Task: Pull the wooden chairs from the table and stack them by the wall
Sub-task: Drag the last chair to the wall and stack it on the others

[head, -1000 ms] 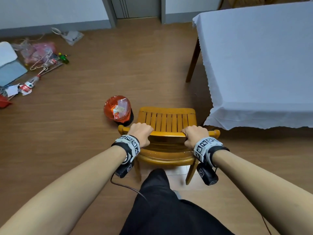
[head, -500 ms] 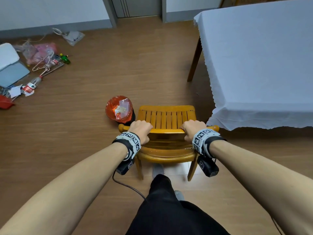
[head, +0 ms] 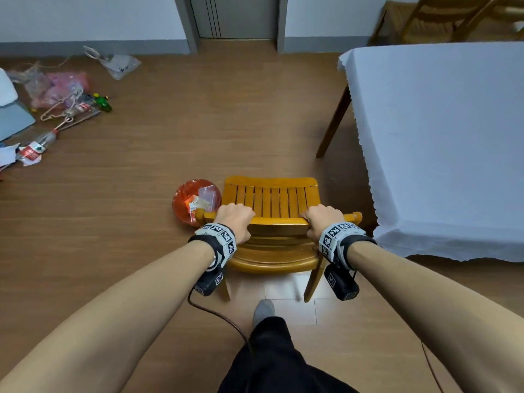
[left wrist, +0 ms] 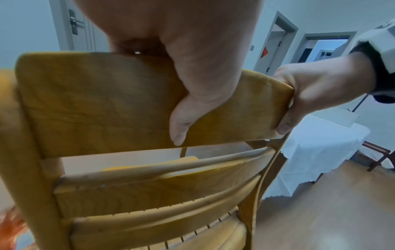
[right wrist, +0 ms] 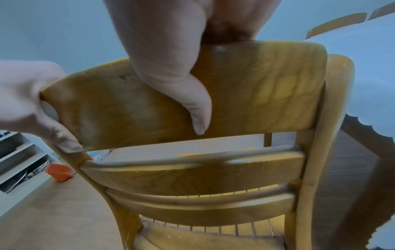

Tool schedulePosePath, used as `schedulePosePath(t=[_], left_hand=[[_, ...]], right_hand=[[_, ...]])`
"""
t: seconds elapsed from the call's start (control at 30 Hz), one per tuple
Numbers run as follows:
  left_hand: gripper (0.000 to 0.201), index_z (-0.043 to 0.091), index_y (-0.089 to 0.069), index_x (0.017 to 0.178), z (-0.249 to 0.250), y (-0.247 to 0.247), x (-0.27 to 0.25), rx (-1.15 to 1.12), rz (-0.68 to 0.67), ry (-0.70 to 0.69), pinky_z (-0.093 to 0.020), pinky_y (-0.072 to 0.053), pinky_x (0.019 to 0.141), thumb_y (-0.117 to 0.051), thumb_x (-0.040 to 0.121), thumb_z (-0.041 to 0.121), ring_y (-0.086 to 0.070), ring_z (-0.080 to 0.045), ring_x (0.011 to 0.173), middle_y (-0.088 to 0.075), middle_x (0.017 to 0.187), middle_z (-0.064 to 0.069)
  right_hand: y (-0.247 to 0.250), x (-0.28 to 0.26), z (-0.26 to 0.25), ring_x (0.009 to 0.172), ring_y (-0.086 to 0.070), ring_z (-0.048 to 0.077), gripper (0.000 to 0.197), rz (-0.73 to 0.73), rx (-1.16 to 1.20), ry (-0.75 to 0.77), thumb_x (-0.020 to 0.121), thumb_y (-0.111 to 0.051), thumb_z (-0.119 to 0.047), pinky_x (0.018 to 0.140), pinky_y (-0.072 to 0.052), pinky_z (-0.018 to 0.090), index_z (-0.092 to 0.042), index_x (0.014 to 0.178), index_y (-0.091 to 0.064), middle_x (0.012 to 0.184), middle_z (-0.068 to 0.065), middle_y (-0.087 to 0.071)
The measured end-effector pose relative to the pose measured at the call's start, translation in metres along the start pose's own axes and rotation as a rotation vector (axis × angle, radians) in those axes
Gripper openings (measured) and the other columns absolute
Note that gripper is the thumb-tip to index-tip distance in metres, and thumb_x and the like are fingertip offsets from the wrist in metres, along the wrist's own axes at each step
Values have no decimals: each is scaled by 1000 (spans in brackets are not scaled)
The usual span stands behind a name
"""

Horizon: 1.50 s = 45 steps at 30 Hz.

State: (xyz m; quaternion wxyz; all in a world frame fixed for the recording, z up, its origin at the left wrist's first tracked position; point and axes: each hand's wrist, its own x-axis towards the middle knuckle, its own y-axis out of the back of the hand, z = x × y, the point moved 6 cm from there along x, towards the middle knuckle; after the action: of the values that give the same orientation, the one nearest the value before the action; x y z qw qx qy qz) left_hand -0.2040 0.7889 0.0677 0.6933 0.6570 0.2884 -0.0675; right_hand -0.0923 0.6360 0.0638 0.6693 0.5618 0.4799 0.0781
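Note:
A yellow wooden chair point(head: 272, 199) with a slatted seat stands on the floor just left of the table point(head: 442, 143) with its white cloth. My left hand point(head: 235, 219) grips the left part of the chair's top back rail point(left wrist: 102, 101). My right hand point(head: 323, 219) grips the right part of the same rail point(right wrist: 267, 94). In both wrist views the thumbs lie down the back of the rail and the fingers curl over its top. More wooden chairs point(head: 442, 21) stand behind the table at the far right wall.
A red plastic bag with scraps point(head: 195, 201) sits on the floor against the chair's left side. Bags, a bottle and other clutter point(head: 56, 103) lie at the far left. A grey door point(head: 235, 15) is straight ahead. My leg and socked foot point(head: 263, 310) are behind the chair.
The chair has moved forward with both hands still gripping its rail, and more of the far wall and the chairs behind the table has come into view.

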Motion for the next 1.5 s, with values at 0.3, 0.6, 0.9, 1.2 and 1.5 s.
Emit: schedulePosePath(t=[0.3,0.6,0.9,1.2,1.5], left_hand=[[31,17,-67,119,-43,56,64,-8,26,-90,-37,-48,79,-66,88,20,-62,-28,97,-68,102,-6],[27,17,-65,117,-34,67,86,-104,79,-111,-35,-43,74,-66,91,23,-61,-26,95,-67,101,-5],[16,17,-66,105,-17,43,59,-127,65,-43,-33,-42,67,-68,90,24,-51,-21,77,-57,84,-2],[10,18,-59,93,23,-39,-4,-66,1,-18,-35,-40,68,-66,89,24,-51,-22,77,-59,86,-1],[15,20,-65,102,42,-128,-27,25,-60,-49,-34,-37,70,-64,88,18,-63,-27,96,-67,100,-3]], right_hand=[[56,62,-1,83,-58,21,24,-6,24,-99,90,-69,-26,72,-49,33,-28,114,-68,91,-4,-61],[82,86,22,82,-65,22,23,-8,18,-192,86,-68,-19,74,-56,36,-30,106,-73,90,-3,-69],[49,67,22,79,-64,20,15,2,7,-172,89,-69,-23,71,-55,34,-31,102,-73,86,-4,-68],[-40,-1,12,80,-62,22,15,74,-24,-88,90,-65,-27,68,-50,32,-33,102,-70,85,-5,-65],[-131,-18,5,87,-67,25,38,-19,-84,-31,92,-63,-20,66,-48,32,-43,121,-63,93,-3,-66]])
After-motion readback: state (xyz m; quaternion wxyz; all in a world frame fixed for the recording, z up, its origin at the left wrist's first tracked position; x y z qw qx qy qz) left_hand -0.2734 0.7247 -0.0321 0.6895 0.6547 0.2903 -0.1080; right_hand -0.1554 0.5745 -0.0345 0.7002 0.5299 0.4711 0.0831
